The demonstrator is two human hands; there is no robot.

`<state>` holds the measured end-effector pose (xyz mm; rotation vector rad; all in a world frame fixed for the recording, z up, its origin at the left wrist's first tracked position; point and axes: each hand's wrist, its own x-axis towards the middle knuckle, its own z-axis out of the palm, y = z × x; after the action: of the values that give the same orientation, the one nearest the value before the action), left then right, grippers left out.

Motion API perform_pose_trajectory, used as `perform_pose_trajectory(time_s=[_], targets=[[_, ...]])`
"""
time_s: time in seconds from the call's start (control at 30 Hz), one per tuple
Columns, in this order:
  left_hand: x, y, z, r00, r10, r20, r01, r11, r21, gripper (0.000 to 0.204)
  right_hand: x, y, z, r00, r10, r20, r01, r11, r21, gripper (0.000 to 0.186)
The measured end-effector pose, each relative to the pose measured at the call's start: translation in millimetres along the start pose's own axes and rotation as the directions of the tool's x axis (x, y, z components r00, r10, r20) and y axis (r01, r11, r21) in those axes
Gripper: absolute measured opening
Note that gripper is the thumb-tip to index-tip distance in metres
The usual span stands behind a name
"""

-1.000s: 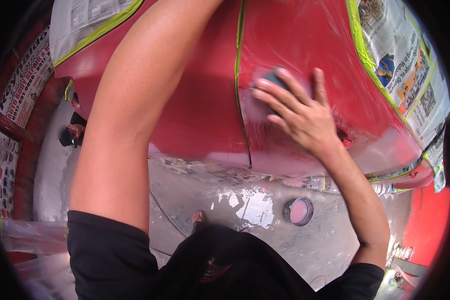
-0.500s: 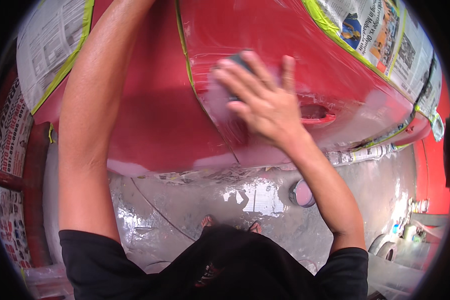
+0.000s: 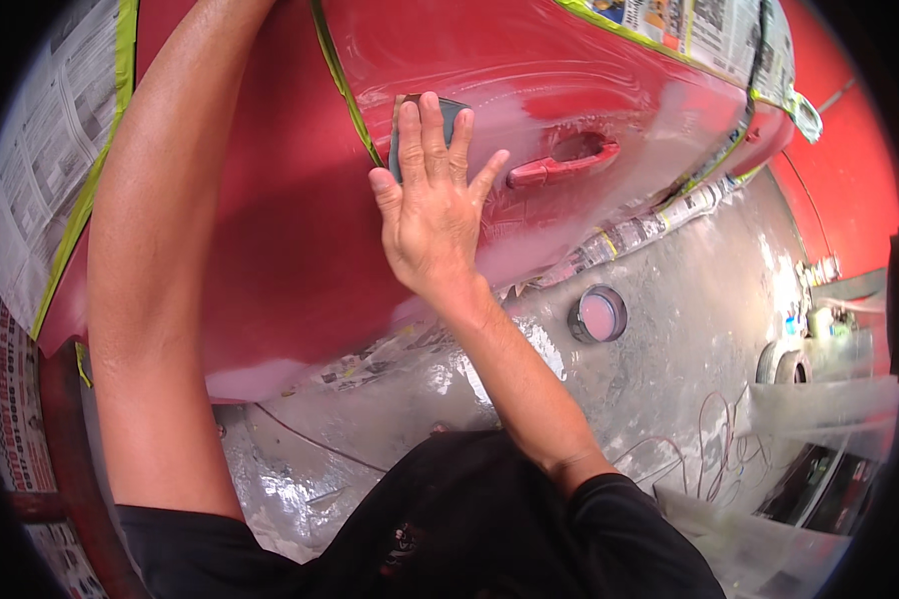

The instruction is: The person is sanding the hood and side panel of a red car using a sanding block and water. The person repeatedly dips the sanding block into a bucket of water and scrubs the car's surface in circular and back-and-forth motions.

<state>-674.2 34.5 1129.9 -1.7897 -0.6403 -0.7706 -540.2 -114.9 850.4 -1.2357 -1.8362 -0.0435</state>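
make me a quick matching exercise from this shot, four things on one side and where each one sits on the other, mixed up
Things:
1. grey sanding pad
2. red door handle
3. round tin of pink liquid
4. newspaper masking

Places:
A. on the wet concrete floor below the door
B. pressed flat on the red door panel under the right hand
C. taped along the panel's far left edge
D. on the door, just right of the hand's fingertips

Pairs: 1-B, 2-D, 3-A, 4-C
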Motion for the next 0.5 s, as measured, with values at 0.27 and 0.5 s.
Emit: perform_pose_trajectory(time_s=[0.27, 0.5], targets=[[4, 10, -5, 0.996, -0.084, 0.037, 0.083, 0.996, 0.025, 0.043, 66, 46, -22, 0.753, 0.634, -0.177, -0.534, 0.745, 0.4, 0.073], [0, 3, -8, 0.998, -0.047, 0.053, 0.045, 0.999, 0.028, 0.044, 32, 1, 17, 0.784, 0.588, -0.2, -0.502, 0.79, 0.353, 0.079]])
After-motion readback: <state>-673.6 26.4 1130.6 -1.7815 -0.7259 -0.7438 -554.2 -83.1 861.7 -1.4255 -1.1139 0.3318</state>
